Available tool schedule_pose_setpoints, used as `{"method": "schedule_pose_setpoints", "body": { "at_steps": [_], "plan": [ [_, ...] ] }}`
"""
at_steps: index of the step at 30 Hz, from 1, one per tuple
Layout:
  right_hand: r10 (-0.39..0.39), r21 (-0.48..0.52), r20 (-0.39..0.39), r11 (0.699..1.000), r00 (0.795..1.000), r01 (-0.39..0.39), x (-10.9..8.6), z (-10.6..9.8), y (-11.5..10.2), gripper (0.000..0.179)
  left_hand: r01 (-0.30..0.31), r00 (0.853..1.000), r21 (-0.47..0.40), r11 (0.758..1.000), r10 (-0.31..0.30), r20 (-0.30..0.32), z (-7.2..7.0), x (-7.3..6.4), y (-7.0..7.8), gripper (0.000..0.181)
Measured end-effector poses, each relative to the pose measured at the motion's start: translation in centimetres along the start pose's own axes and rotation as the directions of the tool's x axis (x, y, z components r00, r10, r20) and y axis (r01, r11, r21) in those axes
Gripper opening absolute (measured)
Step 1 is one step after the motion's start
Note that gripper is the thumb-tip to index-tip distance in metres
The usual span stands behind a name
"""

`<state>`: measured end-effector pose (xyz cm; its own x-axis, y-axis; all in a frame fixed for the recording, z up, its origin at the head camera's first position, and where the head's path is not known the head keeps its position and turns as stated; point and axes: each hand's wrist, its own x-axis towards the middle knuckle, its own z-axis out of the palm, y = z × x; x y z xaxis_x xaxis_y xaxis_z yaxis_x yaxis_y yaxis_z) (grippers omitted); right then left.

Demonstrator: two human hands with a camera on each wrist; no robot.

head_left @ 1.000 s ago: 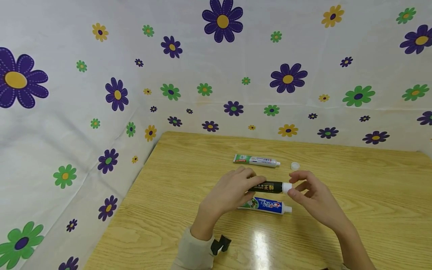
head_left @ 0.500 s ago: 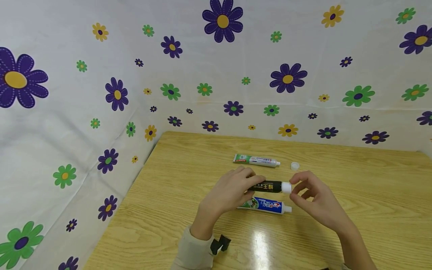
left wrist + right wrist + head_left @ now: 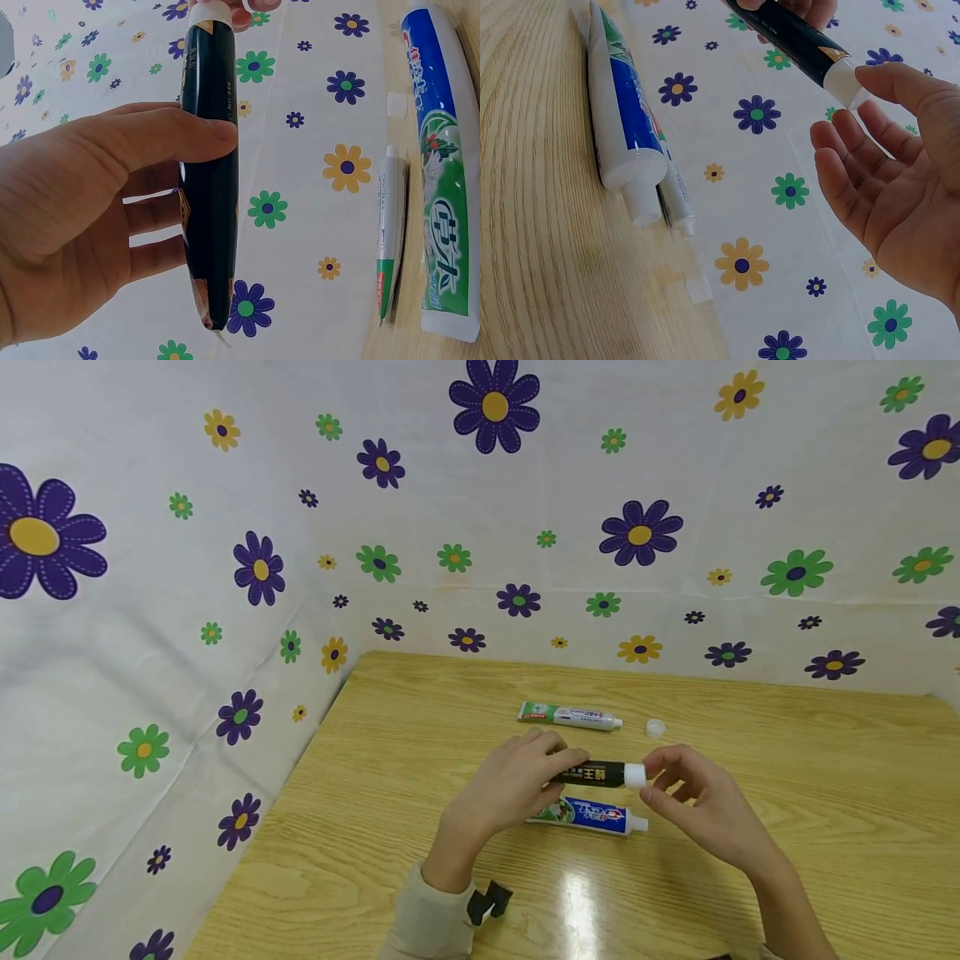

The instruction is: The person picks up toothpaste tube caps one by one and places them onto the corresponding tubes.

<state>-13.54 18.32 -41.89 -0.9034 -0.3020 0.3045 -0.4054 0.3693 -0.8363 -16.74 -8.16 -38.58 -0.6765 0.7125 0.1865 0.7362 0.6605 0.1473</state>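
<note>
A black toothpaste tube (image 3: 602, 773) with gold lettering is held above the table, its white cap (image 3: 634, 776) toward the right. My left hand (image 3: 512, 783) grips the tube's body; in the left wrist view the thumb lies across its front with fingers behind. At the cap end, my right hand (image 3: 701, 802) pinches the white cap between thumb and index finger, the other fingers loosely curled in the right wrist view. Just in front of the held tube lies a blue and green toothpaste tube (image 3: 596, 816), capped.
Farther back on the wooden table (image 3: 420, 718) lies a green and white toothpaste tube (image 3: 570, 716), its narrow nozzle bare. A loose white cap (image 3: 656, 728) sits to the right of it. A flowered cloth (image 3: 525, 510) hangs behind and at the left.
My right thumb and fingers shift slightly about the white cap. The left hand and the black toothpaste tube stay almost in place, and the tubes on the table have not moved.
</note>
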Motion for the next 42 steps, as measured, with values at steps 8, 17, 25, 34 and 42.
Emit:
{"method": "schedule_pose_setpoints", "body": {
  "at_steps": [8, 17, 25, 34, 42],
  "plan": [
    [0.053, -0.033, 0.008, 0.998, 0.999, -0.053, 0.05, 0.1, -0.19, 0.019, -0.004, 1.0, 0.002, 1.0, 0.004, -0.008, 0.06, -0.11, 0.0, 0.043],
    [0.103, -0.048, 0.01, 0.994, 0.995, -0.102, 0.02, 0.39, -0.08, 0.011, -0.002, 1.0, 0.011, 1.0, 0.002, 0.001, 0.06, -0.18, 0.02, 0.043],
    [0.118, -0.035, 0.006, 0.992, 0.993, -0.118, 0.07, 0.43, 0.13, 0.014, -0.007, 1.0, 0.028, 1.0, 0.007, 0.012, -0.01, -0.1, 0.12, 0.043],
    [0.107, 0.039, -0.007, 0.994, 0.994, -0.106, 0.14, 0.25, -0.14, 0.034, -0.008, 1.0, -0.001, 1.0, 0.008, 0.0, -0.02, -0.08, -0.15, 0.043],
    [0.06, 0.052, -0.029, 0.997, 0.998, -0.058, 0.13, -0.06, -0.4, 0.026, -0.001, 1.0, -0.015, 1.0, 0.001, -0.004, 0.03, -0.09, -0.46, 0.043]
  ]
}}
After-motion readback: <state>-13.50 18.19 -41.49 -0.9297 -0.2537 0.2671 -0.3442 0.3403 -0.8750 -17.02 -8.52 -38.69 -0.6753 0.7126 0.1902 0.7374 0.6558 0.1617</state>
